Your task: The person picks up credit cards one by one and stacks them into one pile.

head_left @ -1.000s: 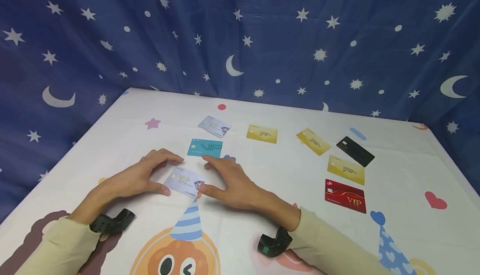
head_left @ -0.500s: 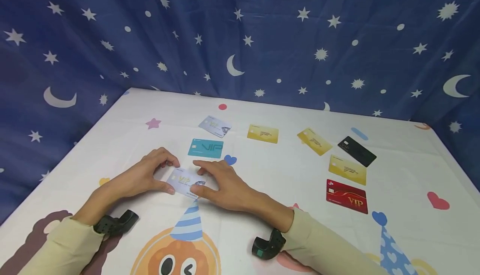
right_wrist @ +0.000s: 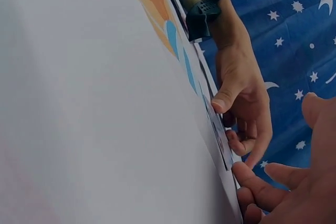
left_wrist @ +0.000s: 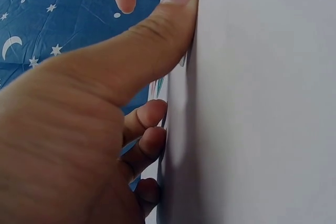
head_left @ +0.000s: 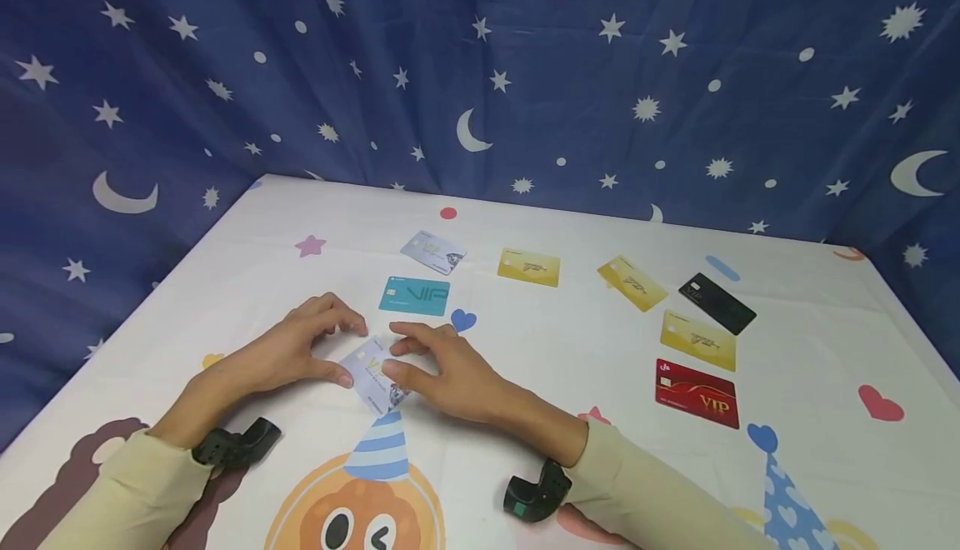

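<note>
A pale silver VIP card (head_left: pixel 372 375) lies turned on the tablecloth between the two hands in the head view. My left hand (head_left: pixel 303 346) is at its left side, thumb tip at the lower-left edge and index fingertip near the top corner. Its fingers are softly bent, spread from the thumb. From the right, my right hand (head_left: pixel 457 371) reaches over the card, its thumb covering part of the printed face and its index finger beyond the upper edge. The right wrist view shows the card (right_wrist: pixel 218 132) edge-on by both hands. In the left wrist view, my left thumb (left_wrist: pixel 142 45) is near the tabletop.
Just beyond the hands lies a teal card (head_left: pixel 414 296), with another silver card (head_left: pixel 433 252) behind it. Farther right are yellow cards (head_left: pixel 528 267) (head_left: pixel 632 282) (head_left: pixel 698 340), a black card (head_left: pixel 717 303) and a red card (head_left: pixel 697 392). A blue starry curtain (head_left: pixel 480 75) hangs behind the table.
The silver card has turned clockwise between the hands, its right end swinging nearer the person. The right hand has moved slightly left and its index finger has left the teal card's edge.
</note>
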Tool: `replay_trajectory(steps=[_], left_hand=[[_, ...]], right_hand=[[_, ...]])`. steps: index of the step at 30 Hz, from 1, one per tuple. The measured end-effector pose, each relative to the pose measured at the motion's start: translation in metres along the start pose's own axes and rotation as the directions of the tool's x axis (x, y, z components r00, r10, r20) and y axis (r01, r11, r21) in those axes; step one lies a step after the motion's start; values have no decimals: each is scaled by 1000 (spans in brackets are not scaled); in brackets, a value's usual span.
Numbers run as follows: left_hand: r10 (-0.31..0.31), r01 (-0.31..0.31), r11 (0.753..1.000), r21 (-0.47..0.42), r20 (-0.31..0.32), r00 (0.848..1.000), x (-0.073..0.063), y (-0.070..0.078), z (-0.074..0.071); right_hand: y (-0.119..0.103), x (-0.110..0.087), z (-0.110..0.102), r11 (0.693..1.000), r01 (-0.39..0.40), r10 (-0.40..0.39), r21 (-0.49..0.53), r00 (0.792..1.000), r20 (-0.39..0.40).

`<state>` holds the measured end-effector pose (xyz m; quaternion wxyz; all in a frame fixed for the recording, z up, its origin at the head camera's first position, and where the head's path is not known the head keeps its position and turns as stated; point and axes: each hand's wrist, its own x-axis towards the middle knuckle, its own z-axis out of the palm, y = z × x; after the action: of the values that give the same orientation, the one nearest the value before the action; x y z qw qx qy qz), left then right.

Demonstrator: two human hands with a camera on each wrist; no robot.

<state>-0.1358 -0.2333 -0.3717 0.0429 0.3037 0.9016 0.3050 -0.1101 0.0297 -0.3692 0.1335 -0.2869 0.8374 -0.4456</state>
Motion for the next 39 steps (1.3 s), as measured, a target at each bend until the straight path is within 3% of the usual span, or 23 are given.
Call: replay_trajectory(steps=[7, 13, 19, 24, 28, 33, 39], left_hand=[[9, -10, 999, 39, 27, 1000, -1, 0, 0], [19, -19, 1000, 8, 2, 1000, -1, -1, 0], [70, -70, 998, 7, -52, 996, 0, -3, 1], [79, -80, 997, -9, -71, 994, 0, -4, 3], [68, -70, 997, -34, -69, 995, -1, -3, 3], [48, -49, 999, -16, -89, 995, -2, 0, 2], [75, -74, 997, 15, -150, 986, -1, 5, 0]], right_hand=[[-1, 1, -3, 993, -31, 30, 115, 1000, 8], [-1, 1, -5, 983, -8, 6, 184, 1000, 11], [0, 2, -3, 996, 3, 2, 87, 999, -50], [3, 2, 0, 1000, 14, -13, 7, 991, -132], [4, 2, -1, 1000, -15, 19, 20, 979, -202], [8, 2, -6, 991, -80, 106, 103, 955, -276], [7, 3, -15, 949, -126, 194, 288, 956, -222]])
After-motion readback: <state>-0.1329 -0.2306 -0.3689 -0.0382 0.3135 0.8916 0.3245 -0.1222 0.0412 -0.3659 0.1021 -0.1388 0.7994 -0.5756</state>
